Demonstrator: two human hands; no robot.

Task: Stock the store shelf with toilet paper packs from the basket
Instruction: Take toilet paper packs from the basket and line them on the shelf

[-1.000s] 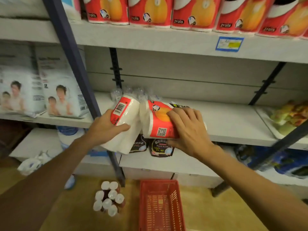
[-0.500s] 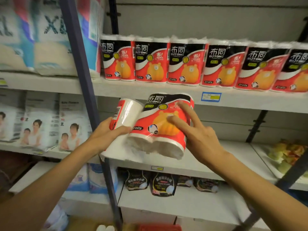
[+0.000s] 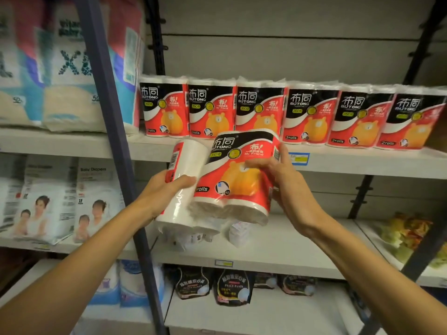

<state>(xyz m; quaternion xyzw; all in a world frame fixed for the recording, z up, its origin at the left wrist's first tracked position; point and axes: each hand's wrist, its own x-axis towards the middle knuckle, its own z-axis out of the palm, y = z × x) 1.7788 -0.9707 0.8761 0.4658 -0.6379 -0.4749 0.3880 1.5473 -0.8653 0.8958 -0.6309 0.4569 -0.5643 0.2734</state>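
Two packs: one per hand, for shelving together.
Left hand [image 3: 160,189]: I grip the side-on pack [image 3: 187,184].
Right hand [image 3: 281,180]: I pinch the front-facing pack [image 3: 238,175], label outward.
Shelf [image 3: 338,160]: just above, row [image 3: 290,112] matches.

One view only here, riding on the person's head, wide-angle, and it's facing straight into the shelving at close range. The upper shelf [image 3: 362,163] with its row of red packs [image 3: 285,112] sits about level with the lens, lower shelves drop away beneath. Both forearms reach in from the bottom corners, so the hands [image 3: 287,189] land near centre frame, close to the camera. The blue upright post [image 3: 113,141] bows with the lens, left of centre.
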